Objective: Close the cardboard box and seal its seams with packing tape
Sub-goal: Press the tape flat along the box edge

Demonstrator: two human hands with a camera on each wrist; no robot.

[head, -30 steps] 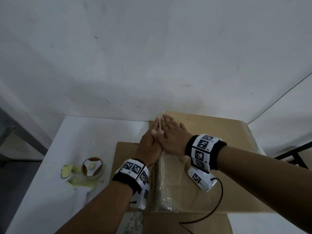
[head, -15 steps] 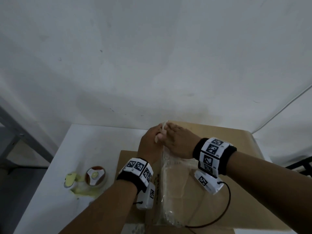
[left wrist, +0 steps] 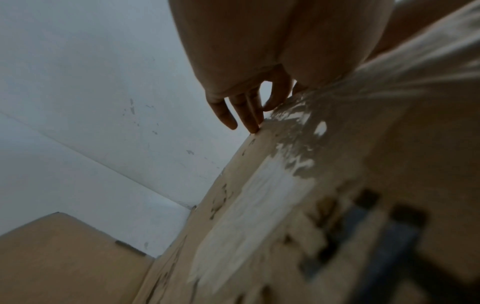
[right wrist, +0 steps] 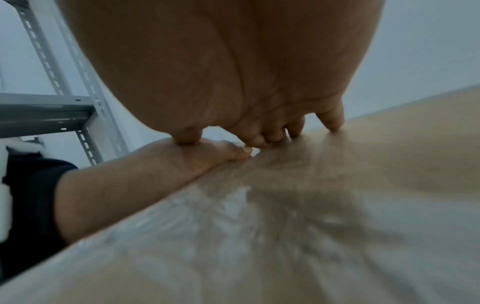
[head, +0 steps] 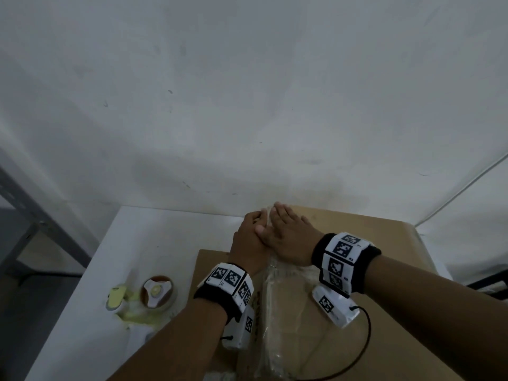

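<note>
Hands flat on the tape (head: 286, 312).
It runs bottom-to-top along the box (head: 384, 270); your left hand (head: 248, 243) and right hand (head: 288, 240) press, fingers straight, gripping nothing.

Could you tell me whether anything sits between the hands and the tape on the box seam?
Nothing visible does. The right hand lies flat on the tape strip at the far edge of the cardboard box, and the left hand presses beside it, its fingers over that edge.
</note>
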